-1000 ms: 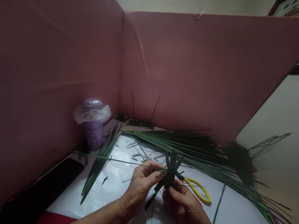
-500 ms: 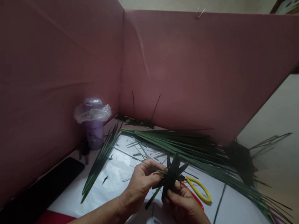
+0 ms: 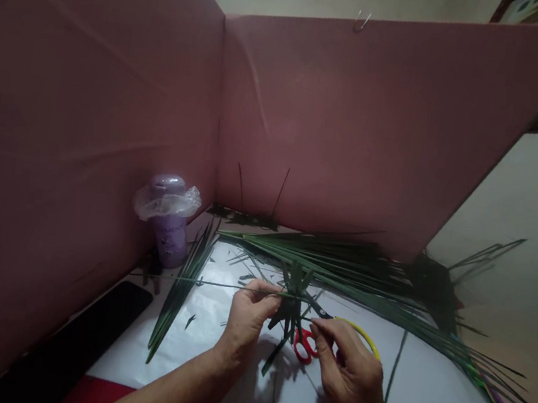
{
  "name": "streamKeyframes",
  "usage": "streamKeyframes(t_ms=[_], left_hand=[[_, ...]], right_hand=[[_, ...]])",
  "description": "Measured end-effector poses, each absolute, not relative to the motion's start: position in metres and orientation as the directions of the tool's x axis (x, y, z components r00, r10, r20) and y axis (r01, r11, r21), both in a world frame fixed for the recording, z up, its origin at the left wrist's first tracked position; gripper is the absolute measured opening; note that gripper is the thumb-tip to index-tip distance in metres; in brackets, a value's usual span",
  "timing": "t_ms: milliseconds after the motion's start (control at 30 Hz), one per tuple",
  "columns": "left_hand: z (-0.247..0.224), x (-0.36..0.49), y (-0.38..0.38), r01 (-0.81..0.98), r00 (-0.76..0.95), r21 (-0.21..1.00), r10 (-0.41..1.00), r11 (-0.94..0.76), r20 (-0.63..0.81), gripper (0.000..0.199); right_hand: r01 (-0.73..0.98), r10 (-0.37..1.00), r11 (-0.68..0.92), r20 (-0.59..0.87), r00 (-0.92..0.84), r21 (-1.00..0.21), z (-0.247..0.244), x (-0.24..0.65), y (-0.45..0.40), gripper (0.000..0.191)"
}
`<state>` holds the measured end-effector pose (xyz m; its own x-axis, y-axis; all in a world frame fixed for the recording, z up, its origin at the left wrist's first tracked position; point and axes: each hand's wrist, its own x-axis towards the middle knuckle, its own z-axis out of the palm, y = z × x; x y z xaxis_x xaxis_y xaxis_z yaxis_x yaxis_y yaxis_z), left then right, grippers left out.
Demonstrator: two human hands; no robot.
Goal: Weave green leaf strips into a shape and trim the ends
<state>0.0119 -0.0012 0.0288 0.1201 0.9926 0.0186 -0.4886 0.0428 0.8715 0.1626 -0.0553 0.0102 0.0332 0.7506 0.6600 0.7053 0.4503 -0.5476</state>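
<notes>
A dark green star-shaped piece of woven leaf (image 3: 293, 299) hangs above the white sheet. My left hand (image 3: 252, 313) pinches it at its left side, and a long thin strip (image 3: 206, 282) runs out leftward from those fingers. To its right, my right hand (image 3: 350, 368) has thumb and forefinger pressed together on the end of a thin strip that leads to the woven piece. Behind and below the right hand lie yellow-handled scissors (image 3: 360, 333) and a red-handled pair (image 3: 304, 347), partly covered.
Long green leaves (image 3: 320, 263) stretch across the back of the white sheet (image 3: 433, 388). More leaves (image 3: 179, 296) lie at the left, near a purple cup (image 3: 170, 234) with plastic on it and a black flat object (image 3: 115, 313). Pink panels (image 3: 351, 126) stand behind.
My right hand has let go of the bottom of the woven piece and moved right, now pinching a strip. The piece has turned and shifted left. More of the red-handled scissors shows.
</notes>
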Motion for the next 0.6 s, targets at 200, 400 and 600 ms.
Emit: streamKeyframes(t_ms=[200,400,600], left_hand=[[0.027,0.015,-0.011,-0.482,0.25,0.875,0.965,0.047,0.086,0.012],[0.028,0.014,-0.013,-0.538,0.305,0.841,0.943,0.057,0.131,0.013],[0.03,0.014,-0.013,-0.551,0.315,0.831,0.94,0.069,0.131,0.012]], right_hand=[[0.872,0.624,0.406,0.78,-0.044,-0.275,0.009,0.172,-0.05,0.022],[0.873,0.621,0.413,0.781,-0.06,-0.261,0.01,0.173,-0.051,0.02],[0.853,0.625,0.435,0.779,-0.054,-0.289,0.008,0.174,-0.051,0.021]])
